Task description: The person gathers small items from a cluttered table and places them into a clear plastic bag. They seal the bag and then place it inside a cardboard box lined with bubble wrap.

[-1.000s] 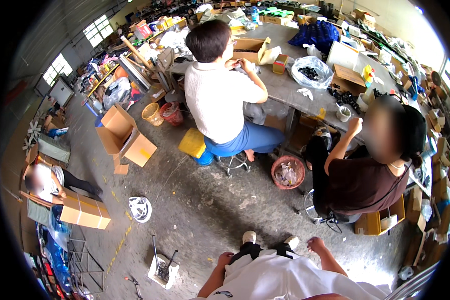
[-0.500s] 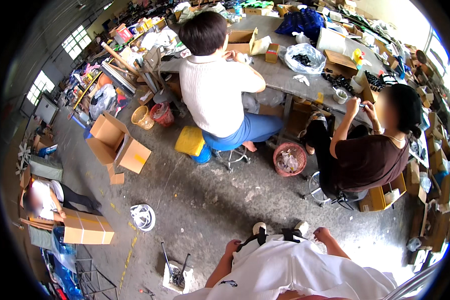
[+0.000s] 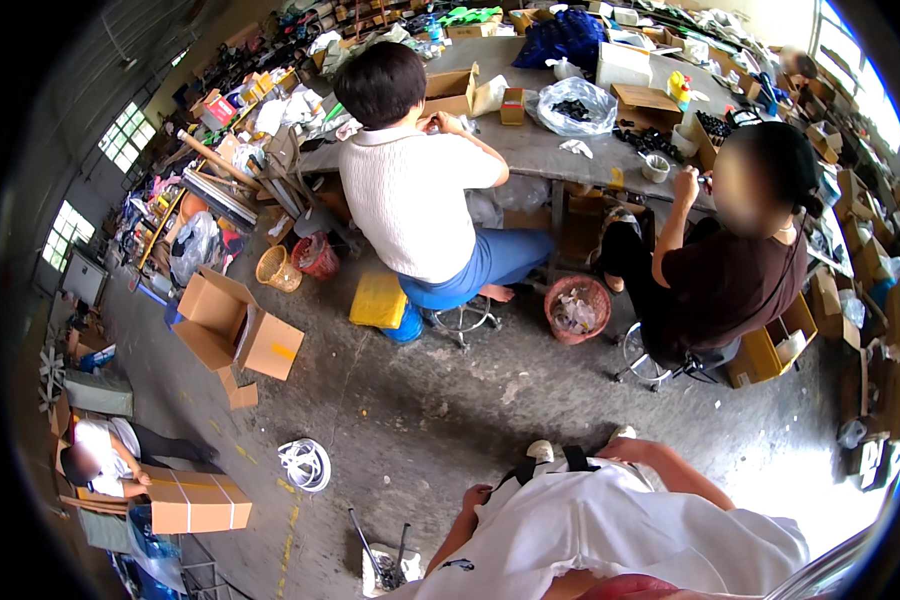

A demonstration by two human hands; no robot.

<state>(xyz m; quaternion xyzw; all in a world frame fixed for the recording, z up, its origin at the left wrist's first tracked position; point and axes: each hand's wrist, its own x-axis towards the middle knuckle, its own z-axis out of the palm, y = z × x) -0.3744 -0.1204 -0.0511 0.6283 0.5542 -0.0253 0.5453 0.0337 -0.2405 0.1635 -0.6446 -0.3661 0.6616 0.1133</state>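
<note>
My left hand [image 3: 477, 496] hangs beside my white shirt [image 3: 590, 530], near a dark strap at its lower edge. Its fingers are small and partly hidden, so their closure is unclear. Across the lower front of the shirt reaches my right hand [image 3: 625, 450], fingers loosely extended against the cloth and nothing visible in them. Both of my shoes [image 3: 540, 451] show just beyond the shirt. Ahead, a person in a white knit top [image 3: 410, 195] sits on a stool at the workbench [image 3: 530, 150]. To the right, another seated person [image 3: 740, 270] holds a small object.
A coil of white tubing [image 3: 304, 465] lies on the concrete floor, left of me. Nearer stands a white container [image 3: 390, 572] with dark rods. An open carton [image 3: 235, 330] and red basket [image 3: 577, 310] are farther off. At far left, someone leans over a closed carton [image 3: 200, 500].
My right hand has moved left, from beside the shirt onto its front. The view has shifted, so the floor items appear lower. The seated person at right has bent the head farther forward.
</note>
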